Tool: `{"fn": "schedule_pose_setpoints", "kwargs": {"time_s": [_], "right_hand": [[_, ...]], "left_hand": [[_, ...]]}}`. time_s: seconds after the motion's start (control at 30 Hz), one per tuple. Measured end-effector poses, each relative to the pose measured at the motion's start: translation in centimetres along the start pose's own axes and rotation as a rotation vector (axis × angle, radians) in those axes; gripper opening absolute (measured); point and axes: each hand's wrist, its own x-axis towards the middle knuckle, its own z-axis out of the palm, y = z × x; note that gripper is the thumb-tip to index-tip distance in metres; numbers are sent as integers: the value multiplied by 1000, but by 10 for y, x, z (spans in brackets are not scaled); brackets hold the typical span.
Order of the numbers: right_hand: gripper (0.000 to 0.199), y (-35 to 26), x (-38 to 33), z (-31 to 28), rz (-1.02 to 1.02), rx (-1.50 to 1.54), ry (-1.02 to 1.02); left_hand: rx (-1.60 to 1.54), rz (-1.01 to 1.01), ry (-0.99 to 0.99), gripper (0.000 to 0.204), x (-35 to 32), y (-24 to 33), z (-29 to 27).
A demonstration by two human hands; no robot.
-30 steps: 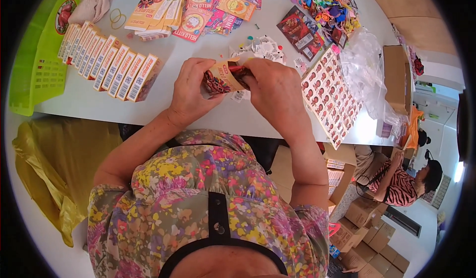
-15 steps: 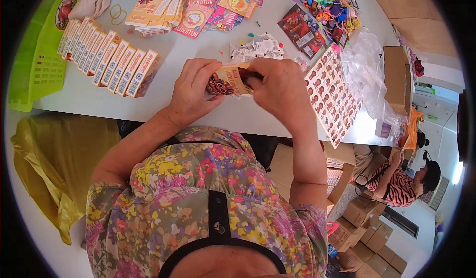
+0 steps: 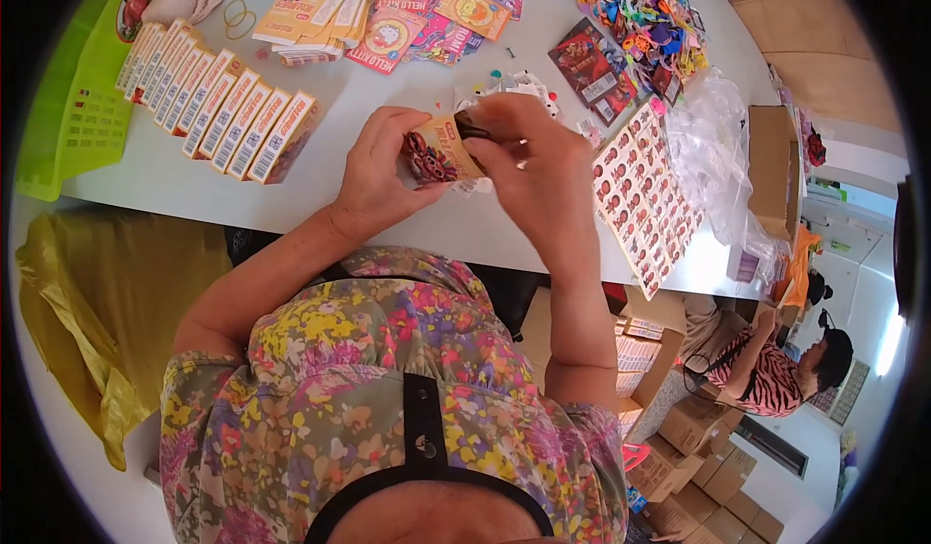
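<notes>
My left hand (image 3: pixel 373 166) is closed around a small orange-yellow cardboard box (image 3: pixel 443 148) with a red cartoon print, holding it above the table. At the box's right end, which looks open and dark inside, my right hand (image 3: pixel 538 156) has its thumb and fingers pinched together. Whatever those fingers hold is hidden. Behind my hands lies a heap of small white printed packets (image 3: pixel 524 83), partly covered by the right hand. A row of similar filled-looking boxes (image 3: pixel 281 142) stands on edge to the left.
A stack of flat boxes (image 3: pixel 301 11) and pink cards (image 3: pixel 388 40) lie at the back. Colourful small trinkets (image 3: pixel 640 11), a dark red pack (image 3: pixel 593 64), a sticker sheet (image 3: pixel 645 190) and clear plastic (image 3: pixel 713 137) are right. A green basket (image 3: pixel 82 137) stands left; another person (image 3: pixel 776 365) sits right.
The right hand has turned and lifted slightly at the box's open end, uncovering more of its dark opening. The left hand still holds the box, now tilted a little more.
</notes>
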Motion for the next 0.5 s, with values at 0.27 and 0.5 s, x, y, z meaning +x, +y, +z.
{"fn": "schedule_pose_setpoints", "kwargs": {"time_s": [0.27, 0.5], "right_hand": [[19, 7, -11, 14, -164, -163, 80], [43, 6, -29, 12, -64, 92, 430]], "left_hand": [[75, 99, 16, 69, 4, 1, 0], [43, -32, 91, 74, 2, -1, -1]]}}
